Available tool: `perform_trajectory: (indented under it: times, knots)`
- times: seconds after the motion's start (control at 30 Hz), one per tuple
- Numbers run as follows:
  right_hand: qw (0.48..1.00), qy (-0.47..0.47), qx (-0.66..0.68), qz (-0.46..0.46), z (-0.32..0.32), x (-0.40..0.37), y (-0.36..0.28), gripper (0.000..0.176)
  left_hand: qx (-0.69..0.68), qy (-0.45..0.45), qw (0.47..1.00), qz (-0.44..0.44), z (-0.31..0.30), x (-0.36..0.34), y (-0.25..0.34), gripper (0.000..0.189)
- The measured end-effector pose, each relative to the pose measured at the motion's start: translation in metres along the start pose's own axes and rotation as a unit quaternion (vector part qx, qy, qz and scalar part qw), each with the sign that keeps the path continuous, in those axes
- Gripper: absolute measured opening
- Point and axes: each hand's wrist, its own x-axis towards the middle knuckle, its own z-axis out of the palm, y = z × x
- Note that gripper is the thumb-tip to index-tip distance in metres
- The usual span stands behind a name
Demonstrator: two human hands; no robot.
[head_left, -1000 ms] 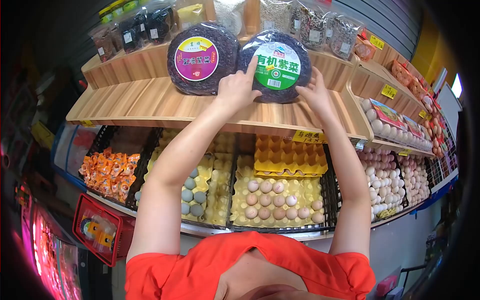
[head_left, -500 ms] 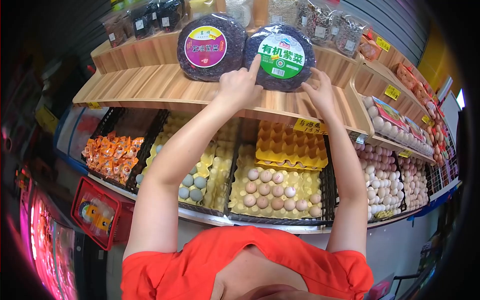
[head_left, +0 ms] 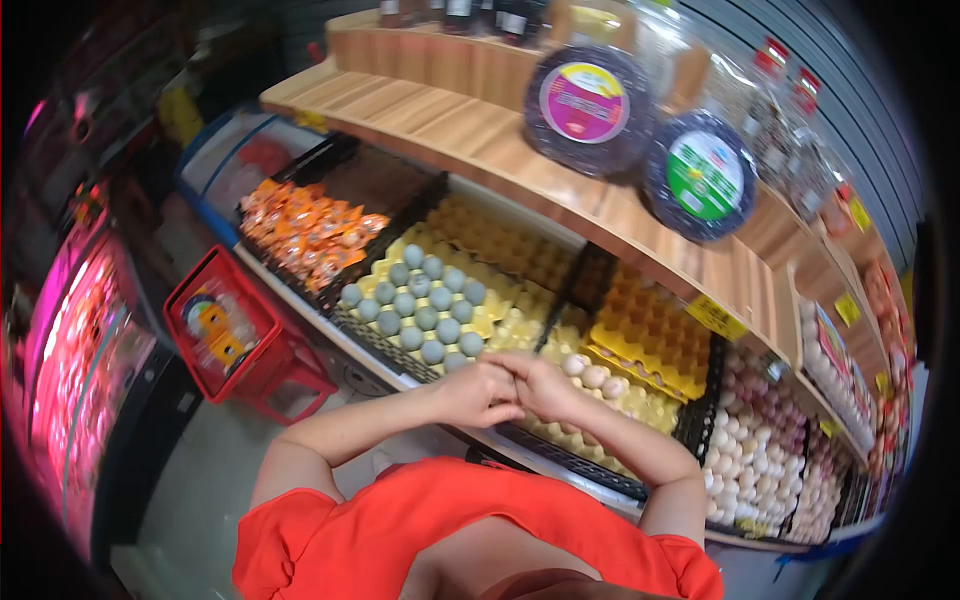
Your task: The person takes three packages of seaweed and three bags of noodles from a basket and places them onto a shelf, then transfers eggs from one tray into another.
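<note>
Low in front of my body, my left hand (head_left: 476,393) and my right hand (head_left: 547,386) meet, fingers closed and folded against each other. No object shows between them. They hover over the front edge of the egg display, close to blue-green eggs (head_left: 425,317) on a yellow tray and a few pale eggs (head_left: 593,376). Up on the wooden shelf (head_left: 440,112) stand two round dark packs of dried seaweed, one with a purple and yellow label (head_left: 545,142) and one with a green and white label (head_left: 664,205). Both are out of my hands.
Orange-wrapped packets (head_left: 305,235) fill a black crate at left. A red basket (head_left: 262,350) stands on the floor beside the display. Stacked yellow egg trays (head_left: 650,340) and heaped white eggs (head_left: 755,455) lie to the right. Bottles with red caps (head_left: 770,58) stand at the upper right.
Both my hands have left the green-labelled seaweed pack and dropped to my front, where they now meet. My view has turned left, so the shelf appears further right and tilted.
</note>
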Motion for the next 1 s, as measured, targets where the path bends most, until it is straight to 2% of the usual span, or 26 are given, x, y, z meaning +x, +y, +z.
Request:
perform_trajectory:
  times: [0.07, 0.1, 0.17, 0.23, 0.3, 0.33, 0.37, 0.43, 0.53, 0.63, 0.67, 0.7, 0.77, 0.8, 0.83, 0.9, 0.93, 0.97, 1.0]
  knots:
    - [0.995, -0.100, -0.001, 0.003, 0.040, 0.004, 0.011, 0.032, -0.056, -0.059, 0.994, -0.077, 0.005, -0.048, -0.002, 0.019]
    - [0.989, -0.145, 0.011, 0.003, 0.059, 0.009, 0.016, 0.031, -0.092, -0.106, 0.972, -0.191, 0.008, -0.072, 0.002, 0.021]
    - [0.966, -0.239, 0.070, 0.070, 0.095, 0.026, 0.016, 0.028, -0.110, -0.089, 0.957, -0.255, 0.008, -0.114, 0.008, 0.023]
    - [0.957, -0.278, 0.063, 0.047, 0.136, 0.047, 0.011, 0.027, -0.095, -0.068, 0.954, -0.277, -0.005, -0.154, 0.013, 0.025]
    - [0.954, -0.273, 0.111, 0.053, 0.178, 0.069, -0.006, 0.026, -0.098, -0.072, 0.932, -0.341, -0.023, -0.192, 0.017, 0.024]
    - [0.945, -0.284, 0.136, 0.085, 0.198, 0.082, -0.019, 0.024, -0.107, -0.011, 0.942, -0.319, -0.028, -0.216, 0.015, 0.022]
    - [0.953, -0.265, 0.132, 0.069, 0.223, 0.092, -0.022, 0.024, -0.113, 0.039, 0.950, -0.288, -0.034, -0.242, 0.011, 0.019]
    - [0.939, -0.268, 0.202, 0.076, 0.271, 0.113, -0.030, 0.023, -0.052, 0.099, 0.960, -0.255, -0.052, -0.288, 0.008, 0.016]
    - [0.938, -0.289, 0.178, 0.072, 0.322, 0.144, -0.058, 0.024, -0.068, 0.099, 0.913, -0.389, -0.081, -0.340, 0.023, 0.016]
    - [0.927, -0.314, 0.192, 0.066, 0.363, 0.162, -0.073, 0.024, -0.038, 0.111, 0.883, -0.454, -0.094, -0.378, 0.036, 0.016]
    - [0.917, -0.337, 0.203, 0.066, 0.376, 0.167, -0.068, 0.024, -0.036, 0.155, 0.893, -0.421, -0.093, -0.390, 0.036, 0.016]
    - [0.913, -0.347, 0.203, 0.069, 0.384, 0.173, -0.068, 0.024, -0.041, 0.161, 0.889, -0.426, -0.092, -0.402, 0.037, 0.016]
    - [0.896, -0.391, 0.195, 0.076, 0.396, 0.190, -0.067, 0.026, -0.075, 0.243, 0.848, -0.464, -0.094, -0.423, 0.037, 0.018]
    - [0.894, -0.389, 0.205, 0.085, 0.402, 0.200, -0.059, 0.028, -0.034, 0.200, 0.842, -0.500, -0.096, -0.440, 0.029, 0.027]
    - [0.891, -0.389, 0.215, 0.093, 0.407, 0.213, -0.054, 0.029, -0.038, 0.206, 0.838, -0.504, -0.099, -0.452, 0.025, 0.027]
    - [0.894, -0.365, 0.238, 0.101, 0.415, 0.241, -0.039, 0.028, 0.052, 0.304, 0.768, -0.561, -0.104, -0.475, 0.018, 0.036]
    - [0.903, -0.345, 0.234, 0.102, 0.419, 0.256, -0.033, 0.029, 0.050, 0.307, 0.763, -0.567, -0.109, -0.488, 0.012, 0.036]
    - [0.912, -0.325, 0.229, 0.102, 0.422, 0.273, -0.025, 0.029, 0.063, 0.335, 0.736, -0.585, -0.114, -0.502, 0.005, 0.038]
    - [0.930, -0.307, 0.196, 0.042, 0.427, 0.290, -0.012, 0.029, 0.076, 0.362, 0.708, -0.602, -0.120, -0.511, -0.001, 0.041]
